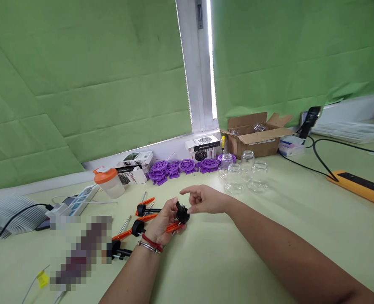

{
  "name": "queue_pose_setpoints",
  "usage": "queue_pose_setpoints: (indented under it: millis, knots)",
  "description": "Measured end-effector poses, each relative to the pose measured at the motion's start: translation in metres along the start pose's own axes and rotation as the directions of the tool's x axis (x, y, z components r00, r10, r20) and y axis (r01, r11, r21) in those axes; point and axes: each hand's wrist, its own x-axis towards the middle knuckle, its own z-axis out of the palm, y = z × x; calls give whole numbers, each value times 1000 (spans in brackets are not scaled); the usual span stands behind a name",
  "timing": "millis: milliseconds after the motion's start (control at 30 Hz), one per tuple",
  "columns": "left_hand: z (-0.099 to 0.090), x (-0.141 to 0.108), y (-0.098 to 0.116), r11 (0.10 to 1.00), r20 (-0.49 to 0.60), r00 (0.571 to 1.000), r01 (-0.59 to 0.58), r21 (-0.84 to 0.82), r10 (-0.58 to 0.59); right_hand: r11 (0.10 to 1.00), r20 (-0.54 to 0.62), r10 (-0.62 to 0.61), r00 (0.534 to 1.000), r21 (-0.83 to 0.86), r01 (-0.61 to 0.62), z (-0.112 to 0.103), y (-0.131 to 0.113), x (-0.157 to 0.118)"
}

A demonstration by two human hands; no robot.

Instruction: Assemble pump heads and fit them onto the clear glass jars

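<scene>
Near the middle of the table, my left hand (pixel 163 221) is wrapped round a black and orange part (pixel 182 215), its black round end pointing right and an orange arm showing below. My right hand (pixel 207 199) is just right of that part, thumb near its black end and index finger stretched out to the left, with nothing visible in it. Left of my left hand lie similar black and orange parts (pixel 138 228) with metal rods. Another black piece (pixel 114 250) lies left of my left forearm.
Purple plastic pieces (pixel 187 165), white-and-black boxes (pixel 202 147) and an open cardboard box (pixel 258 137) line the back. Glass jars (pixel 234 177) stand behind my right hand. A shaker bottle (pixel 109 183) and power strip (pixel 79 202) are left; an orange strip (pixel 361 185) is right.
</scene>
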Motion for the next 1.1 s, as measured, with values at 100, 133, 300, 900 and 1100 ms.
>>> queue_pose_setpoints:
  millis: [100,133,300,900,1100]
  knots:
    - [0,0,1,1000,-1,1000,4,-11,-4,1000,28,17,999,-20,-16,1,1,0]
    - [1,0,1,1000,-5,1000,4,-12,-4,1000,-5,6,1000,-4,-6,1,1,0]
    - [1,0,1,1000,6,1000,-2,-13,3,998,113,26,993,60,-33,1,7,2]
    - [1,0,0,1000,3,1000,7,-30,-7,997,115,14,993,78,-23,5,11,3]
    - [2,0,2,999,6,1000,8,-37,-7,997,-48,-1,999,72,4,14,17,8]
